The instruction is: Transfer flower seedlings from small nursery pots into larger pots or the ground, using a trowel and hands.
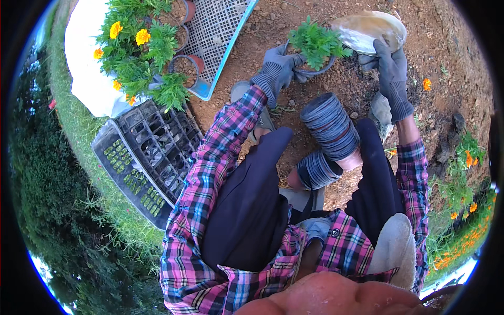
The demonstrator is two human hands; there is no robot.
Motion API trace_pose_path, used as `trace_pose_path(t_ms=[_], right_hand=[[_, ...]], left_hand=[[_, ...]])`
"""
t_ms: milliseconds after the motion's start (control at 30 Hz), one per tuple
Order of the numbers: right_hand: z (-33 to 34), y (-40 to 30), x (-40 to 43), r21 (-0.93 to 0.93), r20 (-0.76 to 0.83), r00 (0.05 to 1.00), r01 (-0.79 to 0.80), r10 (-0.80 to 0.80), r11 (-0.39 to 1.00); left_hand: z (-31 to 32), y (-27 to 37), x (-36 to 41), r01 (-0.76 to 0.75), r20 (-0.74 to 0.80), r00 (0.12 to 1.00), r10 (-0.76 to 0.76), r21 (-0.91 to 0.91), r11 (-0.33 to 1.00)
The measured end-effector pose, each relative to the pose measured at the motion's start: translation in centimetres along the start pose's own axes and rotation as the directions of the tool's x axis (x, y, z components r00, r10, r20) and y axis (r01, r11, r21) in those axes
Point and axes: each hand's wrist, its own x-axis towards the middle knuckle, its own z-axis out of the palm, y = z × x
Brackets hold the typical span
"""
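My left hand (281, 69), in a grey knit glove, grips the rim of a dark plastic pot (321, 72). A leafy green marigold seedling (315, 44) stands in that pot. My right hand (386, 63), gloved alike, holds a large pale shell-like scoop (368, 29) by its near edge, just right of the seedling. Between my legs lie two stacks of nested pots, a larger one (330, 122) and a smaller one (319, 171). The scoop hides part of the ground behind it.
Potted marigolds (138, 59) crowd the upper left beside a blue-rimmed mesh crate (228, 47). Black seedling trays (157, 141) lie at the left on grass. Loose brown soil (445, 78) spreads ahead and right, with orange-flowered plants (468, 159) at the far right.
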Motion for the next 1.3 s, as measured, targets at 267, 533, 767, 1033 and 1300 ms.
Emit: trace_pose_path(t_ms=[267,533,767,1033,1300], right_hand=[[-1.6,1.7,0.2,0.111,-0.186,0.978,-0.072,0.092,0.991],[-0.7,2.7,1.0,0.071,-0.122,0.973,-0.186,0.194,0.98],[0.1,-0.8,0.6,-0.518,0.044,0.69,-0.603,0.723,0.606],[19.0,-0.6,2.3,-0.452,0.708,0.648,0.11,0.281,0.885],[26.0,0.5,5.9,-0.484,0.728,0.547,-0.017,0.413,0.875]], left_hand=[[-10.7,3.1,-5.0,-0.246,-0.095,0.969,0.227,-0.41,0.878],[-14.5,1.1,-2.3,-0.239,-0.508,0.857,-0.088,-0.543,0.805],[-17.3,-0.8,-8.9,-0.038,-0.149,0.985,-0.082,-0.661,0.749],[-17.1,-2.1,-9.4,-0.104,-0.329,0.944,-0.021,-0.358,0.928],[-17.0,-0.5,-10.4,-0.215,-0.375,0.911,0.175,-0.067,0.974]])
